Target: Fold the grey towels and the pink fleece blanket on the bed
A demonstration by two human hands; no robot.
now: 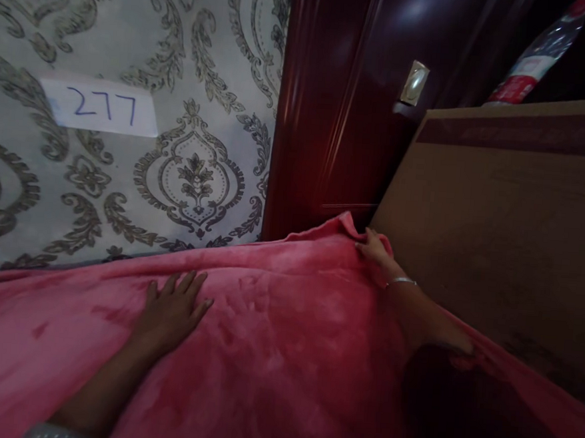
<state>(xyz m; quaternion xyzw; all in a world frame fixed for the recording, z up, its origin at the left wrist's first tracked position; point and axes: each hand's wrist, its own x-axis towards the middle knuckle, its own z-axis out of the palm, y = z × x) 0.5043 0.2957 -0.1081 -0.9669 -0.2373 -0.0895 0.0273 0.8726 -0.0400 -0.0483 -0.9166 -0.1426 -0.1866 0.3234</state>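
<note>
A pink plush blanket [284, 338] covers the surface in front of me, with its far edge lying along the wall. My left hand [170, 310] rests palm down on it, fingers spread and holding nothing. At the far right corner, my right hand [374, 248] has its fingers closed at the blanket's edge, where the cloth rises in a small fold. The inner side of that hand is partly hidden. A thin bracelet circles the right wrist, and smoothed and ruffled patches mark the plush.
Patterned wallpaper [195, 179] with a paper label [104, 107] reading 277 stands behind. Beside it is a dark red wooden panel [324, 114] with a metal fitting [415, 83]. A large cardboard box [512, 228] borders the right side; a plastic bottle [533, 66] leans behind its top.
</note>
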